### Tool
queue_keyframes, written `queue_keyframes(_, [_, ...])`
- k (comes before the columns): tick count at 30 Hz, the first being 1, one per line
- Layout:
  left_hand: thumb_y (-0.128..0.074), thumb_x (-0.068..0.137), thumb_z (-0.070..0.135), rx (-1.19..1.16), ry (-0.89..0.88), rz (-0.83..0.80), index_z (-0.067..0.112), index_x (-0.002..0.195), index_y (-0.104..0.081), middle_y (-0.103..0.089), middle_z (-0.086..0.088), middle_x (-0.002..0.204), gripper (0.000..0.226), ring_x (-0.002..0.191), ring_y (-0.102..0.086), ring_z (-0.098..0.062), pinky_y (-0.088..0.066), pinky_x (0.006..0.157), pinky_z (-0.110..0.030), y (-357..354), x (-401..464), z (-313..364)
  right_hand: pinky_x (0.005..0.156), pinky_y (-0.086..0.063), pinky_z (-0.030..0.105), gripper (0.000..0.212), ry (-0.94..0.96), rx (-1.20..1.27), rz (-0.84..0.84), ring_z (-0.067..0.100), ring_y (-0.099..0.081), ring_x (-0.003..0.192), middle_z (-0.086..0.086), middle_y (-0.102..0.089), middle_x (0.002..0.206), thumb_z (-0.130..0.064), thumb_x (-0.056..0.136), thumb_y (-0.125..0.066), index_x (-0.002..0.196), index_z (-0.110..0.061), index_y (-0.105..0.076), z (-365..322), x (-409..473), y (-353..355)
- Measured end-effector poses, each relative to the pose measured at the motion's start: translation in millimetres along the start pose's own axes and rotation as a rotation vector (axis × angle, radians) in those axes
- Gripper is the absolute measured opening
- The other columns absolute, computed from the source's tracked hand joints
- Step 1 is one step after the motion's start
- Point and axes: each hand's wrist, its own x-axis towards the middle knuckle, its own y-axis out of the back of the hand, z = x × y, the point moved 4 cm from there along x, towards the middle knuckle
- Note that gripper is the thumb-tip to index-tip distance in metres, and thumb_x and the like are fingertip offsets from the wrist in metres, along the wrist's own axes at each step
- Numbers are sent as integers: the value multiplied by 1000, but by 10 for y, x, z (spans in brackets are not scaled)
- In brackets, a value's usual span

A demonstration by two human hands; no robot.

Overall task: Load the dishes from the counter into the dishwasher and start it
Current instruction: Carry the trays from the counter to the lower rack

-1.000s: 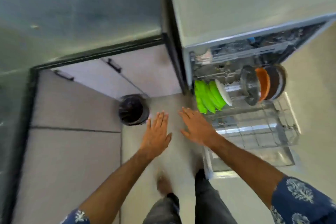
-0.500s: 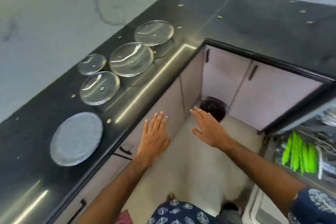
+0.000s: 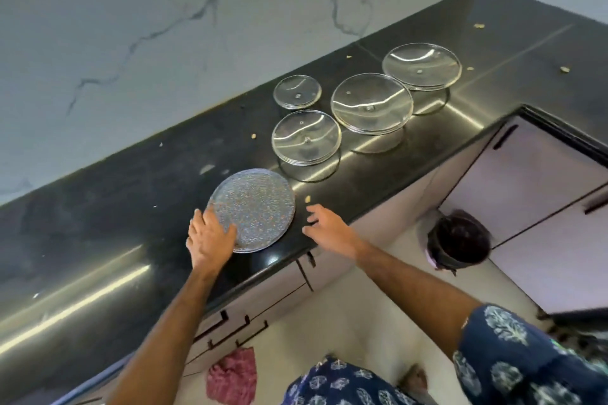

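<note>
The left hand (image 3: 210, 240) lies with loose fingers over the near rim of the speckled plate (image 3: 253, 209), which sits flat near the front edge of the dark surface (image 3: 98, 223); the right hand (image 3: 324, 227) hovers released beside it, holding nothing. A flat plate resists lifting, and dragging it outward could tip it to the floor. Farther back, four glass lids (image 3: 371, 105) stand close together, easily knocked.

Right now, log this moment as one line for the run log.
phase: pickup | left hand: on speckled plate edge | right hand: open, near plate | four glass lids untouched on counter
</note>
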Motion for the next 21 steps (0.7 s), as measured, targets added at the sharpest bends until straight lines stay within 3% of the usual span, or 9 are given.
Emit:
queue_keyframes(3, [-74,85,26,-84,66,-84,6,150,-31,-40,-23,149,81,137,-36,-43,-31,113,-53,-12,266,-256,102,-47,37,66,-165,271,-17,27,-54,125,14,-50,143,-21,93,-63,150,-7,-32,-117,188,-152])
queue_keyframes(5, [-81,76,17,-110,66,-100,6,148,-37,-50,-22,141,85,132,-44,-43,-35,112,-53,-46,400,-352,108,-44,45,57,-311,534,33,32,-51,129,20,-50,142,-18,94,-62,144,-4,-39,-173,250,-195])
queue_keyframes(7, [-82,71,11,-184,105,-99,8,147,-40,-54,-21,136,87,128,-48,-39,-37,111,-51,-77,459,-409,105,-44,42,48,-400,714,64,28,-53,126,17,-53,140,-15,96,-58,140,-1,-44,-244,287,-206])
queue_keyframes(10, [-75,75,2,-442,240,-118,10,149,-38,-50,-19,138,83,125,-51,-30,-44,108,-43,-81,409,-386,100,-46,37,43,-411,757,77,19,-51,121,-3,-49,130,-17,95,-60,136,-11,-47,-257,326,-204])
queue_keyframes(13, [-70,81,-8,-593,252,-171,4,150,-35,-51,-18,139,79,123,-54,-27,-48,96,-36,-107,265,-252,87,-52,37,30,-407,798,75,22,-55,118,2,-56,131,-8,91,-63,118,-15,-53,-194,281,-202])
queue_keyframes(15, [-66,86,-10,-667,204,-237,2,147,-41,-57,-15,131,67,118,-57,-26,-48,91,-34,-147,106,-91,81,-57,41,36,-392,883,52,25,-59,113,9,-58,126,1,89,-59,121,-13,-50,-119,152,-144])
queue_keyframes(19, [-57,98,10,-754,81,-212,14,125,-59,-66,-4,108,28,97,-64,-20,-48,75,-29,-214,-329,301,97,-51,51,63,-248,990,-27,34,-58,120,12,-60,129,7,75,-57,133,-15,-48,133,-340,234])
queue_keyframes(21, [-55,100,17,-781,-31,-202,18,115,-60,-65,-4,106,15,98,-64,-26,-50,76,-32,-296,-505,576,92,-53,49,68,-183,994,-21,34,-62,114,13,-64,120,7,63,-56,128,-12,-53,340,-680,519])
